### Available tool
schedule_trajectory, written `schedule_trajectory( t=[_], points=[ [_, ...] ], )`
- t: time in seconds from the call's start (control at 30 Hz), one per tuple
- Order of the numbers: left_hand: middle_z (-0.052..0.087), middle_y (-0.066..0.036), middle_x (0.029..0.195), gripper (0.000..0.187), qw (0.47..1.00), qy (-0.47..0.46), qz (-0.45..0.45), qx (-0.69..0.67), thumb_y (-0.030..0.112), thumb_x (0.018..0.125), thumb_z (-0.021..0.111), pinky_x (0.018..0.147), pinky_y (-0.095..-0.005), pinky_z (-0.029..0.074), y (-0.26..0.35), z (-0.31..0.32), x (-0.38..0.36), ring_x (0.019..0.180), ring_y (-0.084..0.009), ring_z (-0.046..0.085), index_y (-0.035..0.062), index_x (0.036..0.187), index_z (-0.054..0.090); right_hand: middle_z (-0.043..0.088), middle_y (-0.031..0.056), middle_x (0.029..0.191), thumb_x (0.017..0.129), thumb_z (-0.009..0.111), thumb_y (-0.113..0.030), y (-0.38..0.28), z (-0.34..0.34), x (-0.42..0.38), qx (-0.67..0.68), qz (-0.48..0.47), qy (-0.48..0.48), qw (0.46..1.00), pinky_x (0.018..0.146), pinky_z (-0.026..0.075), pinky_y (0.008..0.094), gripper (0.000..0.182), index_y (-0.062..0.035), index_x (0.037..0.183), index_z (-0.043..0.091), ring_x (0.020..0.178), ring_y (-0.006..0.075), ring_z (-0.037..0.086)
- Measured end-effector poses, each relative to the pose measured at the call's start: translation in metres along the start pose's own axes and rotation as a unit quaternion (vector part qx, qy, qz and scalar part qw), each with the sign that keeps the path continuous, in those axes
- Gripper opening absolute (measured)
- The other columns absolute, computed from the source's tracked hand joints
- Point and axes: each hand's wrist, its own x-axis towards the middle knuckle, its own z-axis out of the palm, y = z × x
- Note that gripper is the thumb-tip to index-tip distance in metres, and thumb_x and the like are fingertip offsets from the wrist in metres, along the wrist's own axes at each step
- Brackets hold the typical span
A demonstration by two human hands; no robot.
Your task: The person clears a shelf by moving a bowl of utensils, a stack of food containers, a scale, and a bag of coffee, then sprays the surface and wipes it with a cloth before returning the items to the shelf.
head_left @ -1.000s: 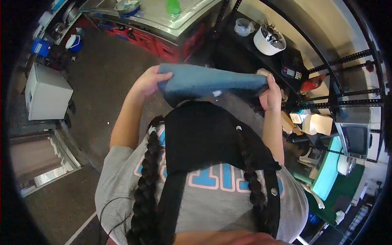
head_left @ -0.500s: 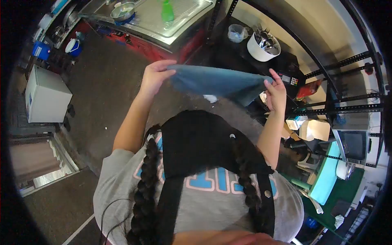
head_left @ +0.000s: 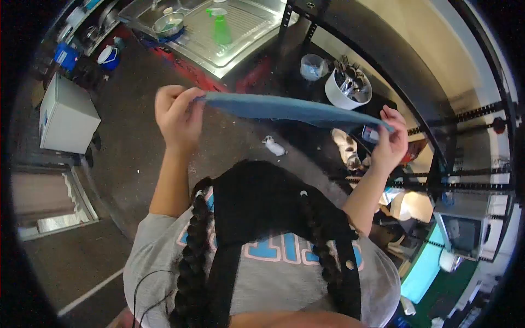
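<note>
— Blue cloth point(head_left: 284, 109), where is it?
— I see it stretched flat at twelve o'clock; my left hand point(head_left: 176, 113) pinches one corner, my right hand point(head_left: 390, 143) the other.
— How far along?
— Spread taut, I judge; not folded or set down yet, the white cutlery tub point(head_left: 345, 87) beyond.

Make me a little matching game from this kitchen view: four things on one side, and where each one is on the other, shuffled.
Things:
1. cloth
2. spray bottle
3. white tub
4. blue bucket

Places:
A. on the floor, by the left end of the red counter base
B. on the dark shelf, full of cutlery
C. stretched between the left hand and the right hand
D. upright on the steel drainboard

Pairs: 1-C, 2-D, 3-B, 4-A
</note>
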Motion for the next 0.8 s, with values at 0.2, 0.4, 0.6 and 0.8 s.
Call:
schedule_trajectory(
  t=[0.2,0.4,0.6,0.8],
  points=[
    [0.051,-0.013,0.111,0.014,0.965,0.169,-0.019,-0.202,-0.003,0.088,0.061,0.077,-0.0273,0.047,0.038,-0.013,0.025,0.094,-0.0184,0.055,0.0051,0.099,0.062,0.054,0.0104,0.087,0.098,0.058,-0.018,-0.049,0.018,0.028,0.338,-0.113,0.162,0.920,0.058,0.048,0.0332,0.011,-0.0073,0.100,0.057,0.072,0.0203,0.053],
    [0.057,-0.010,0.105,0.032,0.916,-0.009,0.030,-0.400,-0.017,0.078,0.054,0.084,-0.0309,0.046,0.069,0.025,0.075,0.098,-0.0212,0.058,0.0079,0.090,0.070,0.065,0.0143,0.102,0.089,0.069,-0.009,-0.062,0.131,0.039,0.270,-0.077,-0.198,0.939,0.079,0.051,0.0302,0.014,-0.0062,0.103,0.068,0.094,0.0214,0.062],
    [0.057,-0.007,0.102,0.029,0.889,-0.077,-0.002,-0.452,-0.017,0.077,0.057,0.075,-0.0269,0.046,0.014,0.070,0.094,0.091,-0.0181,0.057,0.0055,0.089,0.069,0.064,0.0127,0.113,0.090,0.068,-0.003,-0.035,0.223,0.040,0.319,0.020,-0.215,0.923,0.088,0.047,0.0277,0.018,-0.0029,0.108,0.068,0.101,0.0178,0.061],
    [0.058,-0.007,0.108,0.028,0.833,-0.164,-0.100,-0.519,-0.010,0.084,0.060,0.081,-0.0291,0.049,-0.086,0.089,0.119,0.100,-0.0153,0.059,0.0033,0.108,0.064,0.063,0.0063,0.107,0.093,0.069,-0.008,0.008,0.297,0.055,0.190,0.096,-0.269,0.939,0.082,0.048,0.0257,0.021,0.0015,0.111,0.064,0.089,0.0095,0.057]
  ],
)
